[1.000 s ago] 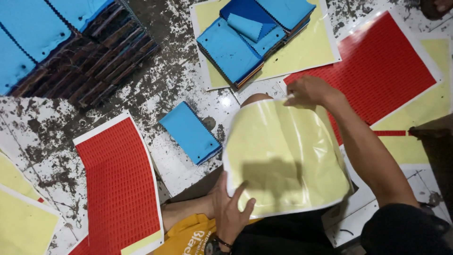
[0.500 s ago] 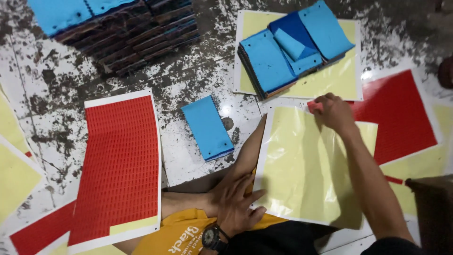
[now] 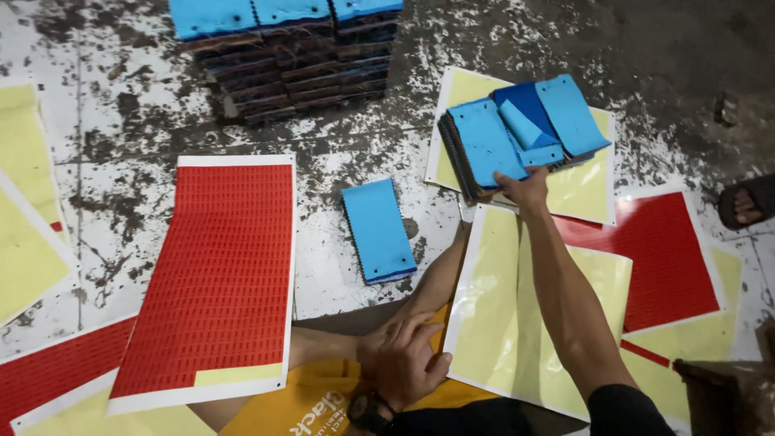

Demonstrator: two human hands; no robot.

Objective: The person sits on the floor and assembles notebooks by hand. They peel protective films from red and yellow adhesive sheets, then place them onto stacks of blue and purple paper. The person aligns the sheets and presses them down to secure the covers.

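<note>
Bare floor [image 3: 145, 129] lies open between the red sheet [image 3: 214, 274] and the dark stack [image 3: 282, 56] at the top — a hand could pass there freely. A narrower lane of floor runs between the red sheet and the single blue piece [image 3: 378, 230]. To the right, room is tight: the right hand [image 3: 525, 190] touches the blue pile [image 3: 517, 133], and its forearm crosses the yellow sheet [image 3: 492, 315]. The left hand [image 3: 404, 359] rests beside that sheet's near edge. A sandalled foot [image 3: 747, 202] blocks the far right edge.
</note>
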